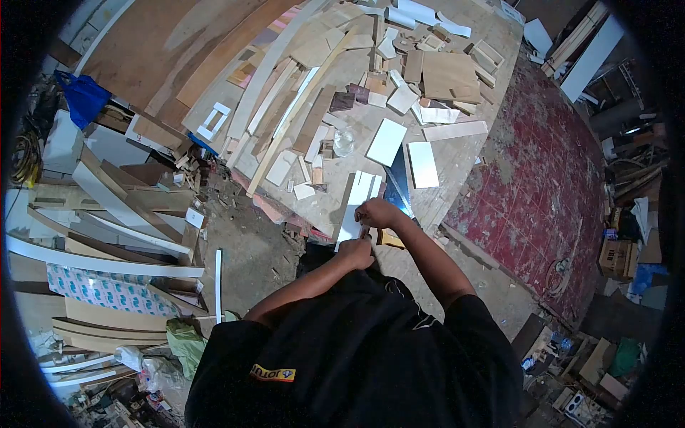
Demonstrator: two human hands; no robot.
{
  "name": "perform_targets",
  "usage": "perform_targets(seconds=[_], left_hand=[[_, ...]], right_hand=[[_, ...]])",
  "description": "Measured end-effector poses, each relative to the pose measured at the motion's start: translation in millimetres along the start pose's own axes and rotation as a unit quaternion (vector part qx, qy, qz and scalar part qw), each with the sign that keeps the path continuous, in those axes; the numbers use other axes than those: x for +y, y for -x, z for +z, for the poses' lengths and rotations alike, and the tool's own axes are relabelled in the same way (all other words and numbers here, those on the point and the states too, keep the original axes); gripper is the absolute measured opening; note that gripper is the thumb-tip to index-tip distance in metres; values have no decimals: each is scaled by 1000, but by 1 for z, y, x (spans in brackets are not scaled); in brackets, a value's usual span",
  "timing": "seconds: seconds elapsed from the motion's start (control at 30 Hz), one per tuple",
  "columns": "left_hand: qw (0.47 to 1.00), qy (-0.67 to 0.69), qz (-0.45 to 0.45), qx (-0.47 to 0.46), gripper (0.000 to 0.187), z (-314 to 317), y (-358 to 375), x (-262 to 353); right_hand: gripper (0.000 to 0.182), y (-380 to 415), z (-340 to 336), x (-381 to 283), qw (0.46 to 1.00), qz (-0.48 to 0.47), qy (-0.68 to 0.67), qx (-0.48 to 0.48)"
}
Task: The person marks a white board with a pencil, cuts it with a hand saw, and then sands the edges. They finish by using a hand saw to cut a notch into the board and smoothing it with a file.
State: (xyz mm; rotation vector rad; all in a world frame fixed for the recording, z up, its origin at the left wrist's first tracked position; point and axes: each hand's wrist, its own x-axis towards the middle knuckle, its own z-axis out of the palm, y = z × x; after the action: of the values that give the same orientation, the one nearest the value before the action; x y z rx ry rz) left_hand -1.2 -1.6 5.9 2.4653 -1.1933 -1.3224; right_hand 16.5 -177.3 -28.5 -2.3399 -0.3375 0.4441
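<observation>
A white board [362, 187] lies at the near edge of the workbench, in front of my body. My left hand [355, 253] is closed at its lower end, against the board. Just above it my right hand [377, 213] is curled over the board's right side, its fingers pinched together. Whatever is between the fingers of either hand is too small to make out. Beside my right hand lie a dark blue sheet with a metal square [399, 187] and a yellow-handled tool [390, 240]. Two more white panels [387, 142] [423, 165] rest farther up.
Wood offcuts [448, 75] and long strips [300, 107] cover the far and left parts of the workbench [442, 192]. A clear round container [344, 143] stands near the middle. Curved boards [107, 256] are stacked at the left. A red tiled floor [531, 185] lies right.
</observation>
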Motion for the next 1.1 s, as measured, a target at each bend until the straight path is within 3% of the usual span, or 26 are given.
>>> perform_targets(seconds=[0.37, 0.63, 0.73, 0.8, 0.93, 1.0, 1.1], left_hand=[[1000, 0, 9, -8, 67, -3, 2, 0], [1000, 14, 6, -2, 72, -6, 3, 1], [1000, 19, 10, 1, 72, -4, 2, -2], [1000, 22, 10, -3, 72, -5, 2, -2], [1000, 25, 2, -4, 70, -7, 4, 0], [1000, 30, 2, 1, 70, -6, 4, -2], [999, 32, 15, 10, 67, -7, 4, -3]], right_hand=[[14, -14, -11, 18, 999, 10, 33, 5], [15, -27, -55, 42, 998, -9, 46, 46], [20, -36, -73, 57, 998, 37, -3, 44], [21, -40, -85, 64, 998, 12, 3, 63], [19, -48, -98, 89, 993, 52, 33, 100], [20, -49, -102, 94, 978, 94, 80, 169], [16, -35, -111, 66, 970, 107, 58, 212]])
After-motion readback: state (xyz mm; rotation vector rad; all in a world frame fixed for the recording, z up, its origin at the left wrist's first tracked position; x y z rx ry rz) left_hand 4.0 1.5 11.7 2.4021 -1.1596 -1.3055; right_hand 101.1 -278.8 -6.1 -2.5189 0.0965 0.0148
